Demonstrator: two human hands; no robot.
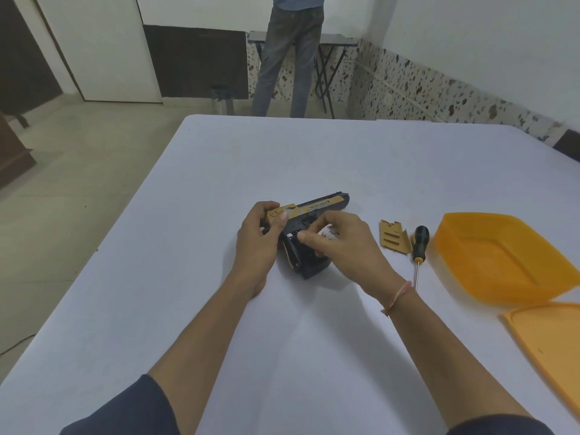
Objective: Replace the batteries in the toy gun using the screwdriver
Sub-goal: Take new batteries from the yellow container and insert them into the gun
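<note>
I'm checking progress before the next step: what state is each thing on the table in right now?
toy gun: on its side, grip compartment open
grip cover: off, flat on table
battery: pinched at the open grip
screwdriver: lying unused
orange container: open
orange lid: off, beside it
left hand: steadying gun
right hand: holding battery

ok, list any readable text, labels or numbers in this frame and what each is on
Toy gun, tan slide: a line of dark print, upside down to the camera and too blurred to quote with confidence.
Battery in the right hand: dark print on a white label, mostly hidden by the fingers, unreadable.
Screwdriver, battery cover, orange container and its lid: no text visible.
</note>
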